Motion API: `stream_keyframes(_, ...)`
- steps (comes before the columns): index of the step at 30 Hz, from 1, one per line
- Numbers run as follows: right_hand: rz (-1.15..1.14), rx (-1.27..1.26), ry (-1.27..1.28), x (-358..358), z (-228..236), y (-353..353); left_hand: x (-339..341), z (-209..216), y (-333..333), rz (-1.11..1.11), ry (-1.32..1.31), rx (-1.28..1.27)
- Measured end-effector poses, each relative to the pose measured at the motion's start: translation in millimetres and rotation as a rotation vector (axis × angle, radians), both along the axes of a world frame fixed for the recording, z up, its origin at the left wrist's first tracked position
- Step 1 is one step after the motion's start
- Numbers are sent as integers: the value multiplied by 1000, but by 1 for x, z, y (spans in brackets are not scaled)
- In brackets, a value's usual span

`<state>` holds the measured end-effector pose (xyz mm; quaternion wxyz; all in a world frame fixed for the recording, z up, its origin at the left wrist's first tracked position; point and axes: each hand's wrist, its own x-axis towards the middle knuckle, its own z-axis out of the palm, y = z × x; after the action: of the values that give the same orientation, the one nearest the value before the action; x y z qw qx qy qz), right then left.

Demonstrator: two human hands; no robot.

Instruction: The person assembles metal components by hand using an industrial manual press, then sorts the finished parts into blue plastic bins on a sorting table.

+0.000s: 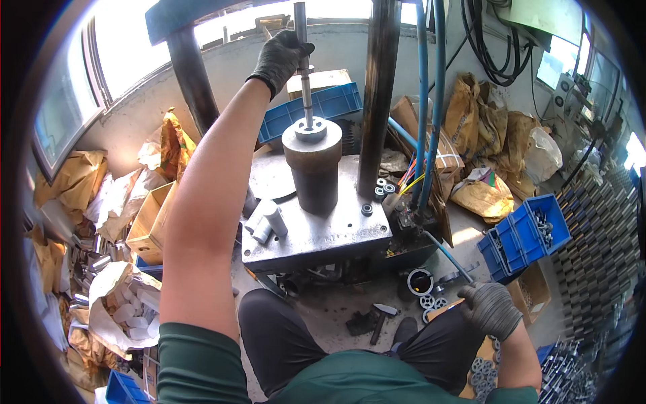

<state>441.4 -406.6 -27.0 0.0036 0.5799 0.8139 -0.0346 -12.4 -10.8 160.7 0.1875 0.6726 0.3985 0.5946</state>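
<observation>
My left hand [279, 60], in a dark grey glove, is raised and closed round an upright stepped metal shaft [307, 97]. The shaft's lower end sits in the middle of a silver round part with holes [311, 130]. That part rests on top of a thick steel cylinder [317, 178] standing on the metal press table [336, 232]. At the lower right, my gloved right hand [492, 310] is closed at the end of a blue lever [449, 256]; its fingers partly hide the grip.
Dark press columns [379, 101] flank the cylinder. Several grey-white cylinders [272, 219] and a small bearing [367, 209] lie on the table. Blue bins [525, 236] stand right; a hammer [383, 318] lies on the floor. A sack of pale parts [124, 306] sits left.
</observation>
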Motion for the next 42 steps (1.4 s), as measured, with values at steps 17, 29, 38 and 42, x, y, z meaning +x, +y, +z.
stream_keyframes(17,-104,32,238,10,-1,-6,1,-2,-4,17,58,-5)
stream_keyframes(29,-3,5,195,13,11,4,2,-160,9,-220,-334,-173)
stream_keyframes(38,27,883,407,-6,79,170,9,-157,4,-104,-143,-193)
stream_keyframes(42,12,821,352,-1,72,162,10,-155,2,-90,-137,-198)
